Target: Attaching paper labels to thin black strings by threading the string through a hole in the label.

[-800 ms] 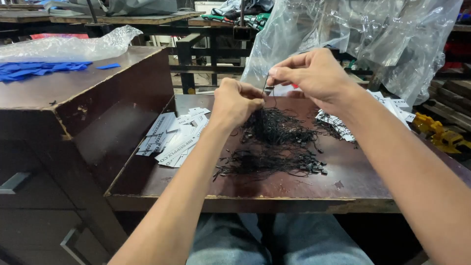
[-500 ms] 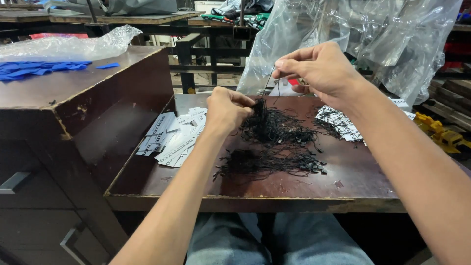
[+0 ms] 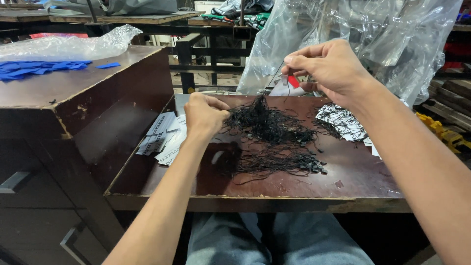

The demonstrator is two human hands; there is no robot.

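Observation:
A tangled pile of thin black strings with small black end tabs point(image 3: 274, 140) lies on a dark brown worktop point(image 3: 304, 189). My right hand point(image 3: 326, 66) is raised above the pile's far side and pinches one black string, which runs down into the tangle. My left hand point(image 3: 203, 114) rests low at the pile's left edge with its fingers closed on strings there. Printed paper tags lie in two heaps, one point(image 3: 164, 135) to the left of my left hand, one point(image 3: 343, 122) under my right wrist.
A higher brown counter point(image 3: 73, 93) stands on the left, carrying blue pieces point(image 3: 34, 68) and a clear plastic bag point(image 3: 73, 46). A large crumpled clear plastic bag point(image 3: 392, 39) hangs behind the worktop. Dark wooden frames and benches fill the background. Yellow objects point(image 3: 441, 130) lie at the right.
My right hand has risen and moved right, drawing a single string up out of the pile. My left hand has dropped lower onto the pile's left side.

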